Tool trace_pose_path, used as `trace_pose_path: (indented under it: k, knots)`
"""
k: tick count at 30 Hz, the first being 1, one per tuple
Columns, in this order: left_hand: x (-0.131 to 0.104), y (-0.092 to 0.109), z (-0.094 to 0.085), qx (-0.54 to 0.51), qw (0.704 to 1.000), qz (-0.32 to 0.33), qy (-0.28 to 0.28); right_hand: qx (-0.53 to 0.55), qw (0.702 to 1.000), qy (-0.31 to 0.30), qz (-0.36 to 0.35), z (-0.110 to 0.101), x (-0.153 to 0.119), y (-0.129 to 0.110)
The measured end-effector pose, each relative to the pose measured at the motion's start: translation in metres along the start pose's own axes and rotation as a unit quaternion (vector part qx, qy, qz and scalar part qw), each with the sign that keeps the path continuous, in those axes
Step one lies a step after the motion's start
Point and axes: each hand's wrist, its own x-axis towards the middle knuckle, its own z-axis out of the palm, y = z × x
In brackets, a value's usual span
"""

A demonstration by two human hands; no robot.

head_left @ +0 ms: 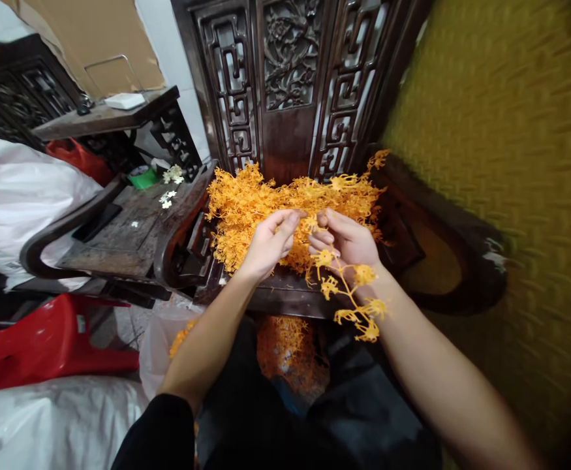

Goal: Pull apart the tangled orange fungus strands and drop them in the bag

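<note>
Over the front of a dark carved wooden chair, my two hands are close together. My right hand is closed on an orange sprig, whose branching stem with several flower-like tips hangs down over my wrist. Thumb and forefinger of my left hand are pinched just left of the sprig's upper end. A small brownish bit shows at that pinch, too small to name. Behind both hands a large heap of orange sprigs covers the chair seat.
More orange pieces lie below the seat between my legs. A whitish plastic bag with orange pieces stands at lower left, near a red plastic stool. Left, a wooden seat bears green tape and pale pieces.
</note>
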Motion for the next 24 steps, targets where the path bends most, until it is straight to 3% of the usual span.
trace_pose_path:
  k: [3, 7, 13, 16, 20, 22, 24]
  knots:
    - [0.001, -0.003, 0.004, 0.110, 0.992, 0.054, 0.008, -0.024, 1.000, 0.014, 0.000, -0.001, 0.005, 0.006]
    - [0.001, -0.005, 0.004, 0.230, 0.966, 0.115, 0.011, -0.103, 0.992, 0.042, -0.062, -0.004, 0.008, 0.011]
    - [0.002, -0.009, 0.002, 0.282, 0.950, 0.130, 0.026, -0.136, 0.988, 0.039, -0.062, -0.005, 0.005, 0.009]
    - [0.003, -0.008, 0.001, 0.301, 0.945, 0.131, 0.006, -0.169, 0.982, 0.040, -0.069, -0.004, 0.006, 0.011]
    - [0.000, -0.002, 0.004, 0.329, 0.937, 0.117, -0.017, -0.134, 0.983, 0.096, -0.079, -0.005, 0.009, 0.011]
    - [-0.003, 0.000, 0.007, 0.340, 0.932, 0.116, -0.052, -0.100, 0.983, 0.123, -0.088, -0.010, 0.010, 0.003]
    - [-0.008, 0.000, 0.010, 0.323, 0.936, 0.101, -0.096, -0.132, 0.973, 0.144, -0.120, -0.019, 0.010, -0.011]
